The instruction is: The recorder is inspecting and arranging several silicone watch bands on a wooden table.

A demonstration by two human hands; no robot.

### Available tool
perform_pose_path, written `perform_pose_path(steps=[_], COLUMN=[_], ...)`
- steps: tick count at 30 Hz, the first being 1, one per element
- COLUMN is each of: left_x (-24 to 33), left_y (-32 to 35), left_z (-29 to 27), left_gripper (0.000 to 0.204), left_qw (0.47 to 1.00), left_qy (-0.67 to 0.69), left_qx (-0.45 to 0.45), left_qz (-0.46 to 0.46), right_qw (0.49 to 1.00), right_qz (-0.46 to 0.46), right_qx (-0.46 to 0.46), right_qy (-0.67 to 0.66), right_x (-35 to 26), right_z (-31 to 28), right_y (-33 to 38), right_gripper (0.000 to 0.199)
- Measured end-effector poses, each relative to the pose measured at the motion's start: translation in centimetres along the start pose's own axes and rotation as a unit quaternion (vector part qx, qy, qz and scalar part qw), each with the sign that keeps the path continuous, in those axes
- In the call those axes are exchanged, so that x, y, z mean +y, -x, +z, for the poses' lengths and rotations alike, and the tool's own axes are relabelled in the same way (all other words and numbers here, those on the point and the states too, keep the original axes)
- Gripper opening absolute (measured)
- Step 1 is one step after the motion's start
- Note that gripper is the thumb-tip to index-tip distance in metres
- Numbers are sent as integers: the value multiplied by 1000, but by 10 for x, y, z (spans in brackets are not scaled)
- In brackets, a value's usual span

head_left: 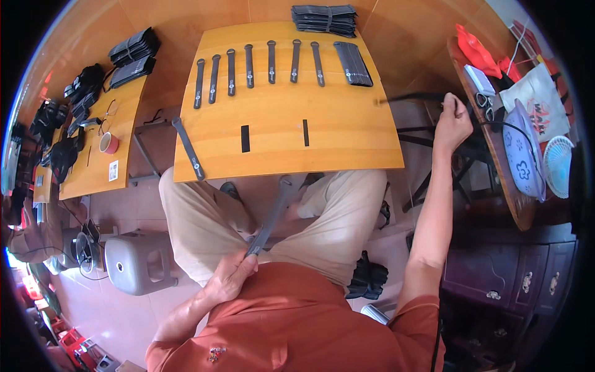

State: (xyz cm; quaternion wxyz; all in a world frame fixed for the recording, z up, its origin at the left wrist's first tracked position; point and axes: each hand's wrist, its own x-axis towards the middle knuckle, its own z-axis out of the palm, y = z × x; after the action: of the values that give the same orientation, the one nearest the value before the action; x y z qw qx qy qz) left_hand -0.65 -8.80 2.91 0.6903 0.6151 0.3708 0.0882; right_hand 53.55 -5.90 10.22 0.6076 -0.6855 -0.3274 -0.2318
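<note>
My left hand is closed around one end of a dark grey strap. The strap slants up over my lap, its ring end near the table's front edge and a little blurred. Off the table's right side, my raised right hand has its fingers pinched on a thin black strip. That strip stretches left, its far tip over the table edge and smeared. Several grey straps with ring ends lie in a row on the yellow wooden table. Another grey strap lies by the left edge.
Two short black strips lie mid-table. A flat stack of straps and a banded bundle sit at the back. Right stands a side table with a blue-white tray; left, another table with a cup. A grey stool is nearby.
</note>
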Motion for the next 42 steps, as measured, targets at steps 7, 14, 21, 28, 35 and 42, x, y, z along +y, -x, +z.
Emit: perform_pose_path(steps=[7,14,21,28,35,42], left_x=[5,21,27,24,28,19], left_y=[-14,-28,-43,-50,-69,-73], left_z=[2,10,13,15,19,14], left_gripper=[45,48,40,29,5,13], left_qw=[985,969,975,964,925,921], left_qy=[166,239,208,264,362,362], left_qx=[-44,-51,-72,-22,50,61], left_qz=[6,21,9,17,104,131], right_qw=[927,891,876,904,838,825], right_qz=[-235,-214,-180,-74,120,44], right_qx=[-262,-365,-415,-419,-516,-504], right_qy=[131,164,169,46,-131,-251], right_x=[31,28,20,-68,-156,-172], right_z=[-4,-23,-42,-46,-49,-37], right_y=[94,127,125,173,237,267], right_gripper=[17,19,36,41,19,34])
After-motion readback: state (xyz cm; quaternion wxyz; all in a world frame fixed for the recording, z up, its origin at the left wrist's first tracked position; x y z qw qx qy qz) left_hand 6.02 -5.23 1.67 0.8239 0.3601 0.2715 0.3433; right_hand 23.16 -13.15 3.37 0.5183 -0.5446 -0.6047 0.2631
